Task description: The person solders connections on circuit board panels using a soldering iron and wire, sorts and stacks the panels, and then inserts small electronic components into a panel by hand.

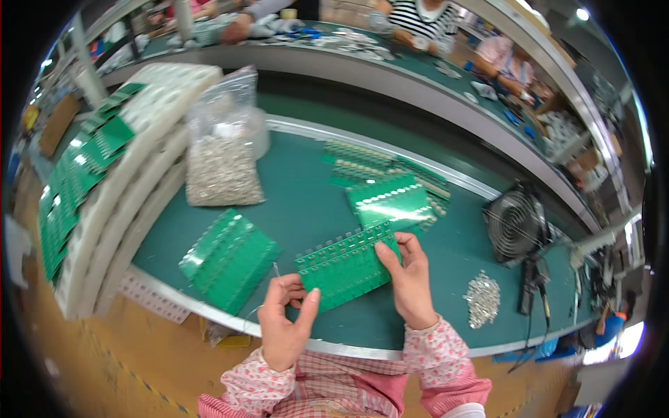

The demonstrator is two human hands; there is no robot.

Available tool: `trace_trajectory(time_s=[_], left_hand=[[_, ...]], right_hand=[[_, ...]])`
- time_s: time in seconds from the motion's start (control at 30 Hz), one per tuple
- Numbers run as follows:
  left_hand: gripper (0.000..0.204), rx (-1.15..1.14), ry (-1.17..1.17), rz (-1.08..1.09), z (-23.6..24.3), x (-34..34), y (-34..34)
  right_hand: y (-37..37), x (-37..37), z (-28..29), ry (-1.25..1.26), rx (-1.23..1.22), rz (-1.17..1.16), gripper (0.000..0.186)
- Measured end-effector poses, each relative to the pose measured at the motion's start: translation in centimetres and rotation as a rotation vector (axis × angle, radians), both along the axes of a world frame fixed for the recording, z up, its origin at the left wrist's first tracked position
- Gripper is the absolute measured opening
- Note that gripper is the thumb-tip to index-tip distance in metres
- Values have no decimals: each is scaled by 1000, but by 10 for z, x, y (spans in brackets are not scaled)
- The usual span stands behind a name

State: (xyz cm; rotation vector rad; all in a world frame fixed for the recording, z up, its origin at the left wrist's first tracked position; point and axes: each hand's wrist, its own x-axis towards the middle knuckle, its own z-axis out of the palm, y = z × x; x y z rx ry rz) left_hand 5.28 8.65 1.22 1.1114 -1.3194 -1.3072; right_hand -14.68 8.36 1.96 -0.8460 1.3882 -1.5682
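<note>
A green circuit board panel is held over the green bench by both hands. My left hand grips its lower left end, beside a thin pale strand. My right hand pinches the right end with the thumb on top. Another green panel lies to the left on the bench. Behind the held panel is a stack of boards, some with rows of small parts. To the right is a pile of small silvery pieces.
White slotted racks with green boards stand left. A bag of small parts rests at the back. A black fan, cables and handheld tool sit right, near the metal-edged bench rim. Co-workers work at a counter opposite.
</note>
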Motion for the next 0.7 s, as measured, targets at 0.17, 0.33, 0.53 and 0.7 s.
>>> trace_trajectory(time_s=[0.17, 0.33, 0.53, 0.7], left_hand=[[29, -402, -649, 284, -1, 34, 20], [25, -364, -864, 454, -10, 68, 25], [26, -323, -955, 489, -15, 85, 20], [28, -425, -968, 556, -15, 81, 8]], right_hand=[[-35, 29, -8, -7, 115, 334, 33], [-58, 74, 4, 606, 94, 393, 33], [-58, 91, -14, 1097, -216, 295, 33], [-71, 88, -18, 1103, -229, 295, 33]])
